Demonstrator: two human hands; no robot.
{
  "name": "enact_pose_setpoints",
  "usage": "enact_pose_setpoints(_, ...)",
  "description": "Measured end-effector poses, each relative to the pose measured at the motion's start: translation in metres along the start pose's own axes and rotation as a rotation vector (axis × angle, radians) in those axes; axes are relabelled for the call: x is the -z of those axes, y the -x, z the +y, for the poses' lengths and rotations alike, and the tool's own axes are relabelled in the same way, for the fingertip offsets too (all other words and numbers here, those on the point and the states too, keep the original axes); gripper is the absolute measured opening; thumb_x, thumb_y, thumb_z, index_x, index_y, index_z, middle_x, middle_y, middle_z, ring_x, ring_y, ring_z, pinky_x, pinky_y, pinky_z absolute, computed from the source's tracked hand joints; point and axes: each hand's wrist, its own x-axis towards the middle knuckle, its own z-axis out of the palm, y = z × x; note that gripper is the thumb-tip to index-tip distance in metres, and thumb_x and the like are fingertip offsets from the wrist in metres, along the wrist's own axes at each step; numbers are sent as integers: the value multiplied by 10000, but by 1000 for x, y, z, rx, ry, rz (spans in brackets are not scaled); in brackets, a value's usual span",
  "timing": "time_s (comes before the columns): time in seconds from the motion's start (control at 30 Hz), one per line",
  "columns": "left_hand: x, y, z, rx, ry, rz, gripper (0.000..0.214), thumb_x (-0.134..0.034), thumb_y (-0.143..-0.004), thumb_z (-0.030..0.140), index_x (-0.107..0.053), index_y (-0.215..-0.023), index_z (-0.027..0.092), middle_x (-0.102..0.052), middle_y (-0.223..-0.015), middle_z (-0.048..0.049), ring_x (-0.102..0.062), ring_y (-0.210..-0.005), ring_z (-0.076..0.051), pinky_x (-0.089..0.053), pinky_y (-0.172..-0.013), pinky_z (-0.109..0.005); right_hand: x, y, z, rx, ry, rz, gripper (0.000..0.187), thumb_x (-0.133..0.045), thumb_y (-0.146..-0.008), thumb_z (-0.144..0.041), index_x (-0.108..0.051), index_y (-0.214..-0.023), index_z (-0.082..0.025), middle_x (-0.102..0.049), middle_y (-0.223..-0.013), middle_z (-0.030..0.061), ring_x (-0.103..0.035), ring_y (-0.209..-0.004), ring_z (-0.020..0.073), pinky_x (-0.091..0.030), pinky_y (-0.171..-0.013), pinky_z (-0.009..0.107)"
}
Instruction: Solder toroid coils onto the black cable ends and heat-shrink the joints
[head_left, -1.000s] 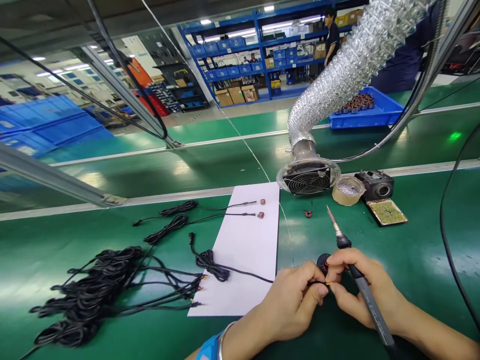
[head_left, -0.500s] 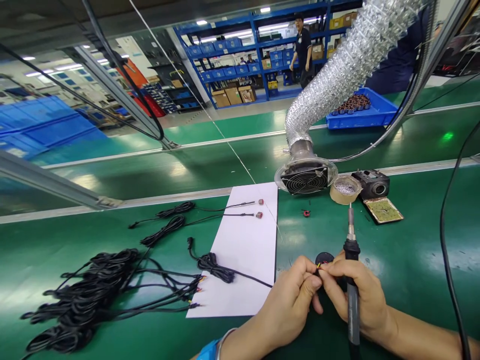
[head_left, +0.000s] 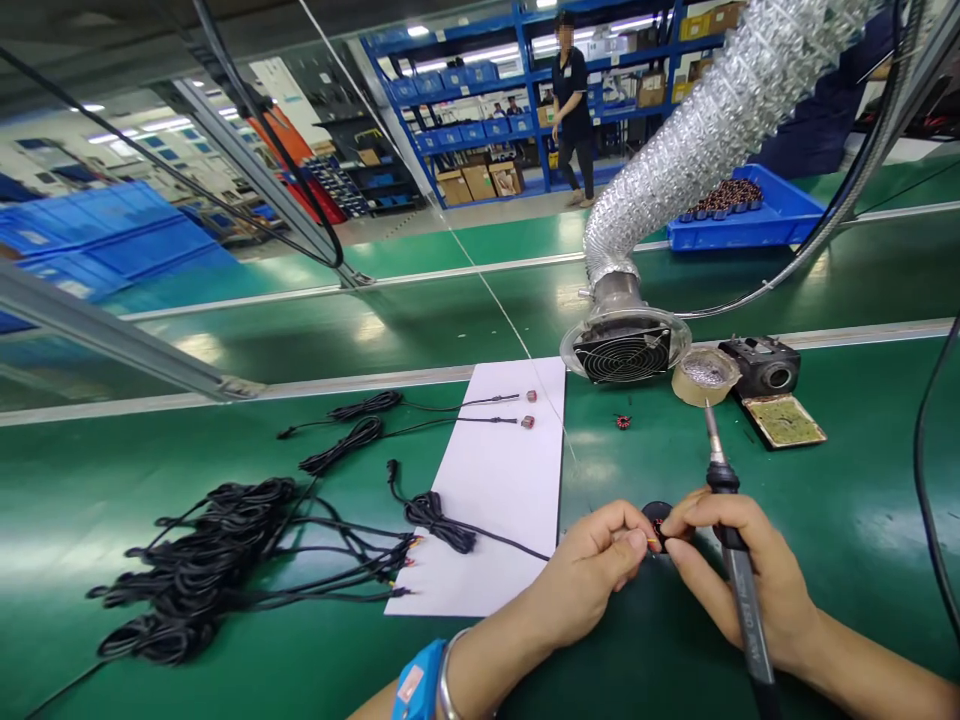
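Observation:
My left hand [head_left: 600, 560] pinches the wire end of a black cable [head_left: 499, 537] that runs in from the white sheet. Yellow and red-orange wire tips show at its fingertips. My right hand [head_left: 750, 560] holds a soldering iron [head_left: 739, 580], its tip pointing up and away from me. The right thumb and index finger are close together beside a round black disc [head_left: 658, 514], on which a small red-and-black part is partly visible. Whether these fingertips also pinch something is hidden. Both hands are close to each other over the green bench.
Bundled black cables [head_left: 202, 560] lie left of the white sheet [head_left: 517, 470], with two small coils [head_left: 528, 422] on it. A fume extractor [head_left: 626, 350], a solder pot or reel [head_left: 705, 375], a sponge stand [head_left: 784, 420] and a loose red coil [head_left: 623, 422] are beyond my hands. A person [head_left: 574, 100] stands behind.
My fingertips have moved slightly apart, and the soldering iron now leans more, its handle end lower right. The whole view has shifted a little. The person in the background has moved left.

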Motion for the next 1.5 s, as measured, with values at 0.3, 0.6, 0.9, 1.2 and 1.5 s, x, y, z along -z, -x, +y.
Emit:
enact_pose_setpoints(0.3, 3, -2, -3, 2, -82, -20, 484, -601, -827, 634, -524, -753, 161, -442, -716, 29, -359, -680, -119, -290, -651, -251, 0, 1, 12, -16, -69, -105, 256, -576, -920, -98, -507, -1106, -259, -672, -863, 2, -681, -758, 142, -574, -723, 274)
enact_pose_setpoints(0.6, -5, 5, 0, -92, -440, -31, 172, -498, -930, 274, -645, -946, 185, -680, -946, -47, -586, -868, -205, -461, -801, -303, -4, -10, -8, 244, 80, -214, 378, -559, -877, -51, -502, -1202, -235, -685, -936, 43, -631, -829, 190, -539, -799, 352)
enact_pose_setpoints(0.9, -2, 5, 7, -28, -583, -18, 175, -483, -950, 304, -587, -871, 188, -611, -794, -4, -525, -727, -158, -387, -665, -259, 18, -17, -1, 55, 105, -294, 244, -465, -939, -81, -492, -1120, -243, -626, -837, 5, -585, -742, 151, -499, -645, 255)
enact_pose_setpoints(1.2, 2, -4, -2, 85, -181, -32, 328, -491, -910, 475, -504, -763, 182, -498, -629, 34, -388, -606, -122, -315, -628, -258, 13, -14, 10, 261, 166, -244, 329, -525, -915, -54, -522, -1181, -249, -682, -820, 7, -590, -700, 158, -517, -669, 300)
enact_pose_setpoints(1.5, -3, -7, -7, 79, -147, 84, 344, -490, -900, 498, -480, -748, 189, -464, -584, 47, -371, -573, -114, -293, -596, -254, 7, -9, 10, 260, 260, -162, 389, -506, -902, -33, -570, -1214, -255, -676, -776, 9, -584, -671, 164, -511, -642, 301)
